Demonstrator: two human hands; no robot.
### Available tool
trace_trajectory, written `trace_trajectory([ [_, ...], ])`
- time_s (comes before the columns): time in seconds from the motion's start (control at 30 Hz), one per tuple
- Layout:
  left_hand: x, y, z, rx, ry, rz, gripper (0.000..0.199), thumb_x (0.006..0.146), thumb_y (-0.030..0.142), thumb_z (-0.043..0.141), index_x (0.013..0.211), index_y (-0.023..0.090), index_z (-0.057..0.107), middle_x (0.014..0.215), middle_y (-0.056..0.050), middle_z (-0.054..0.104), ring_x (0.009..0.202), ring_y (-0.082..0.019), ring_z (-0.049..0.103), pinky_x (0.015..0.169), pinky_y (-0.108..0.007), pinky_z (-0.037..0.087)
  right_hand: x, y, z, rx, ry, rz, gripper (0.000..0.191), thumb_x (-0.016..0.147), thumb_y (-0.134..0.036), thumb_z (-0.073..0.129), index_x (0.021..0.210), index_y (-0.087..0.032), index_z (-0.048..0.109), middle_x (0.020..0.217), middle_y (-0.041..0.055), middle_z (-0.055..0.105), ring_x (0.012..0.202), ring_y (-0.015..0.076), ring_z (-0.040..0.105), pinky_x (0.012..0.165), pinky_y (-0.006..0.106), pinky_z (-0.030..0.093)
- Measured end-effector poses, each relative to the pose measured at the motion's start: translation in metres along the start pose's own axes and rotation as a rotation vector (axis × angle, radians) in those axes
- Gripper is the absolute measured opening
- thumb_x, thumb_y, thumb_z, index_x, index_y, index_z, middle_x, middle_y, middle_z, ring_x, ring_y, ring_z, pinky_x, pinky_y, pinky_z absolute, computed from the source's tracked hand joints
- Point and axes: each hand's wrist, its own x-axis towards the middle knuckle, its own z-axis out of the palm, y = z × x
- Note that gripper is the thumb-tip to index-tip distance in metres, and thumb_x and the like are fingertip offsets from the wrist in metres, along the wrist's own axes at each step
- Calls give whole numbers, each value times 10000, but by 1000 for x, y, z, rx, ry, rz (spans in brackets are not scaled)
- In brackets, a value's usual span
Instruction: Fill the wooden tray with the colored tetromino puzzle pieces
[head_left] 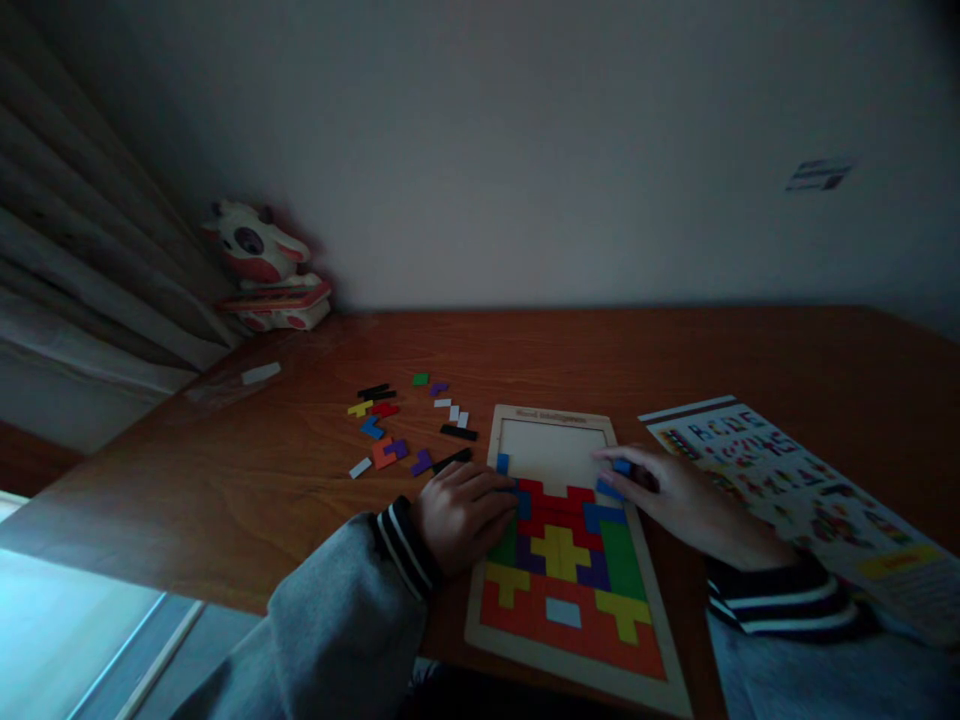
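Note:
A wooden puzzle board (551,412) lies before me, its lower part filled with red, yellow, green, purple, blue and orange pieces; its upper part shows bare wood. My left hand (465,510) rests on the board's left edge, fingers together over a blue piece (523,503), partly hiding it. At the board's right edge, my right hand (667,495) has thumb and fingers closed around a small blue piece (622,467). More blue shows just below, by the thumb. A white piece (563,612) sits among the orange ones near the bottom.
Loose coloured pieces, among them a green one (421,379) and a black bar (458,432), lie left of the board. A printed sheet (795,480) lies to the right, partly under my right arm. A cow toy (262,265) stands at the back left, near a curtain (90,230).

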Motion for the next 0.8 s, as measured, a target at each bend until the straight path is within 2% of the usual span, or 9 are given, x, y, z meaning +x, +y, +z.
trace_trajectory([
  [0.17,0,0,0,-2,-1,-5,142,918,232,547,920,195,684,993,-42,743,875,-192,684,752,-335,537,1,3,1,44,10,51,423,868,-515,568,1171,-227,634,873,48,709,774,205,650,689,323,518],
  [0.37,-1,-2,0,-11,-9,4,143,921,235,543,953,197,676,1023,-41,737,901,-190,679,761,-336,532,1,0,0,36,26,-43,370,853,-526,597,1072,-245,697,924,49,668,747,182,620,672,319,511],
  [0.47,-1,-1,1,-2,-11,2,153,930,246,534,944,198,679,1014,-42,738,903,-187,679,758,-332,532,2,2,3,26,73,-100,426,829,-560,609,1101,-241,686,869,44,615,697,175,576,632,319,501],
  [0.6,-1,-1,0,-3,-18,-1,142,923,245,546,952,200,677,1023,-36,736,914,-188,677,768,-338,537,3,6,6,-22,150,-96,489,781,-609,637,1095,-236,665,884,50,578,736,190,561,667,339,510],
  [0.7,-1,-1,0,-11,-18,3,132,914,237,556,956,195,675,1026,-36,735,912,-191,677,772,-343,539,3,8,5,-39,136,-91,429,765,-624,643,956,-241,678,909,54,582,769,197,566,693,346,515],
  [0.8,-1,-1,0,-10,-16,6,136,916,247,553,951,194,674,1023,-40,737,902,-193,678,764,-343,537,2,8,5,-39,130,-69,446,749,-638,649,938,-236,674,921,60,592,776,200,574,692,345,518],
])
